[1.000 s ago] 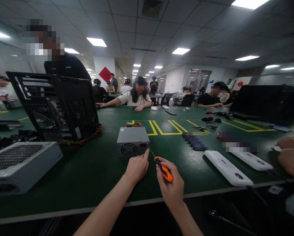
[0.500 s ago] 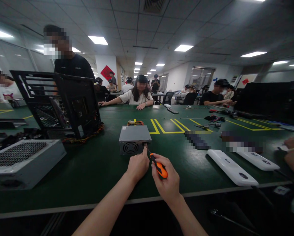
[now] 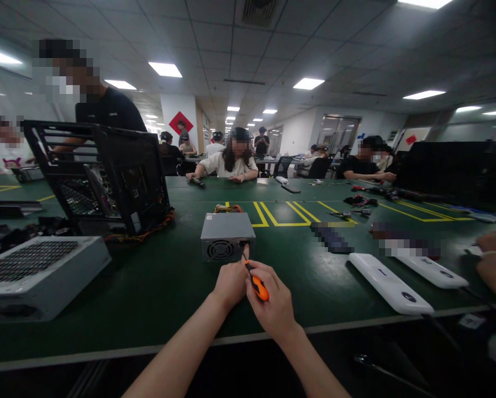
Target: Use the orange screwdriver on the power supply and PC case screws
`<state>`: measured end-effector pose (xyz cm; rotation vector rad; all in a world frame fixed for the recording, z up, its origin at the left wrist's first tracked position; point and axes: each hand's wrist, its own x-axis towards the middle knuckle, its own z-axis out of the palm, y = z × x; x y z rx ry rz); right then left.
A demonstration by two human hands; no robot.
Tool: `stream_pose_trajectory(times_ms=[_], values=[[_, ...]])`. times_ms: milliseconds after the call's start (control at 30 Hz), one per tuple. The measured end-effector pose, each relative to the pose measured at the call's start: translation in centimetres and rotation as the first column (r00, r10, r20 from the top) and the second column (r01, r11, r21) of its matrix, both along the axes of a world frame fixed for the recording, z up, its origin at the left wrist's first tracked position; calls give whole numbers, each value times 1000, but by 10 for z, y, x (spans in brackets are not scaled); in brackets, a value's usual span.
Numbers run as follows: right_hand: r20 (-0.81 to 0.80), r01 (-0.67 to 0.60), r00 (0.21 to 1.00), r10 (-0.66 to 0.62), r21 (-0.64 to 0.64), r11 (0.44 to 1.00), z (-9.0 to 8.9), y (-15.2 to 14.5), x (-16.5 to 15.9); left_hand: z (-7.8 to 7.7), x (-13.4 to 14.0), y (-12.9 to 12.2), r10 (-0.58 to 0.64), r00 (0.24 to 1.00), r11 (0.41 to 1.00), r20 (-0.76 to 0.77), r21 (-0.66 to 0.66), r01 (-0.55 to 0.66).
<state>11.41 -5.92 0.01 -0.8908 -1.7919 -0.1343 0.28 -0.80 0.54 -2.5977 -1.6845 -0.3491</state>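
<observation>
The power supply unit (image 3: 226,226) lay just beyond the hands, broadside; the left hand (image 3: 230,283), nearer, pointed at its socket (image 3: 243,243) (grip unclear), the right hand (image 3: 272,303) clasping an orange-black screwdriver (image 3: 259,289).

1. A grey, box-shaped metal power supply unit (image 3: 227,225) is being supported flat on a green, smooth tabletop (image 3: 157,287), with its vented face being turned toward the viewer.
2. On that face, a round black fan grille (image 3: 220,250) is being displayed at the left, and a dark rectangular socket (image 3: 243,243) is being seen at the upper right.
3. A small white sticker (image 3: 209,218) is being borne on its top, near the far left corner; multicoloured thin cables (image 3: 229,208) are being partly hidden behind it.
4. An orange-and-black, thick-handled screwdriver (image 3: 258,287) is being held at a slant, its slim shaft being pointed up-left at the vented face, below the socket; whether the face is being touched cannot be told.
</observation>
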Motion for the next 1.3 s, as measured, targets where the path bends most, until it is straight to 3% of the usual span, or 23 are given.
stream_pose_trajectory(times_ms=[167, 467, 767, 867, 933, 1067, 1167, 1300], values=[[130, -14, 992, 9, 38, 999, 0, -1, -2, 2, -2, -1, -15, 999, 999, 52, -37, 17], [208, -51, 977, 57, -33, 998, -1, -2, 0, 1, -2, -4, -62, 996, 998, 70, -5, 62], [163, -63, 984, 65, -19, 998, 3, -2, 0, 3, -16, -3, -113, 985, 991, 129, -56, 120], [143, -67, 987, 68, -11, 998, 2, -2, 0, 4, -28, -3, -108, 987, 993, 115, 62, 101], [138, -66, 988, 66, -10, 998, 2, -2, 0, 6, -32, -2, -53, 984, 976, 169, 219, 15], [118, -61, 991, 62, -10, 998, 1, -4, 0, 10, -34, 5, -22, 949, 845, 314, 514, -150], [107, -54, 993, 55, -14, 998, 0, -3, 0, 9, -33, 12, -52, 948, 795, 313, 587, -150], [103, -36, 994, 39, -26, 999, 0, -2, -1, 3, -33, 18, -39, 959, 805, 282, 577, -137]])
